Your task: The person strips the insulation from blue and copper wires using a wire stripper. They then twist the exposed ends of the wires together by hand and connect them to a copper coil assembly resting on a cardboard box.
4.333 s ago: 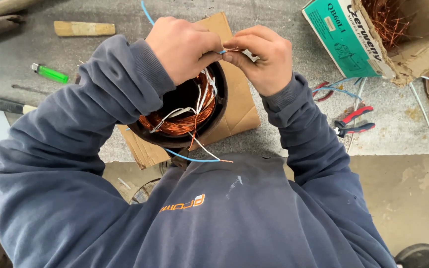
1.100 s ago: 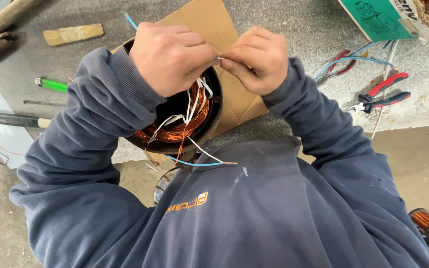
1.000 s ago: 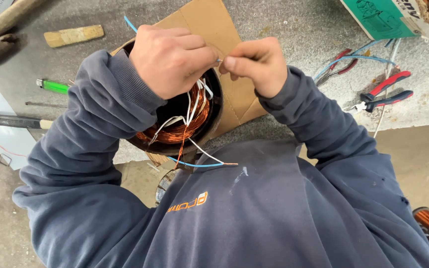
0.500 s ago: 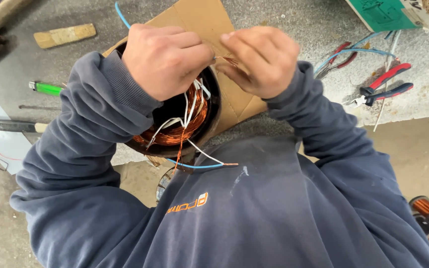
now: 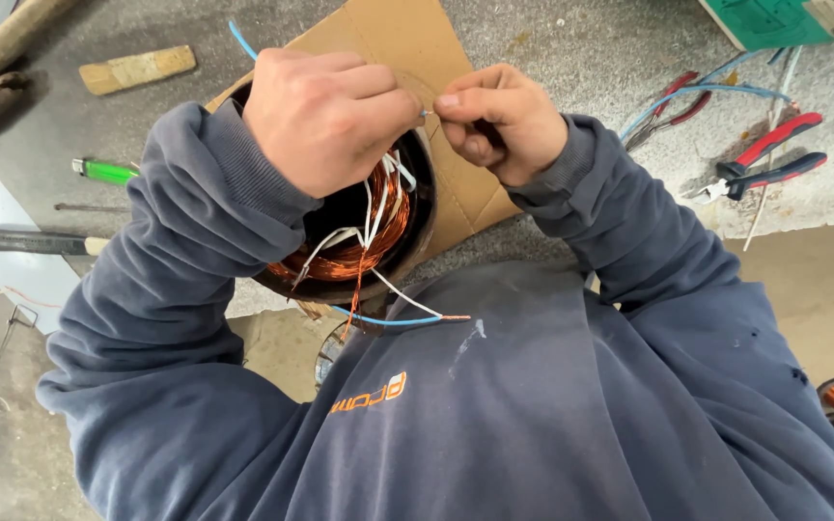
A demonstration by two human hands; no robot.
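Holding: black round housing (image 5: 417,241) on cardboard sheet (image 5: 388,39), copper windings (image 5: 359,251) and white wires (image 5: 378,193) inside.
Left hand (image 5: 325,121): fingers curled, pinching thin wire (image 5: 427,113) above the housing.
Right hand (image 5: 499,121): thumb and forefinger pinching the same wire, just beside the left fingertips.
Nearby: red pliers (image 5: 764,164), green lighter (image 5: 106,172).

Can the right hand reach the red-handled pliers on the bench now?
Probably yes: the pliers lie in the open beside the right hand, nothing between, but its fingers now pinch a thin wire.
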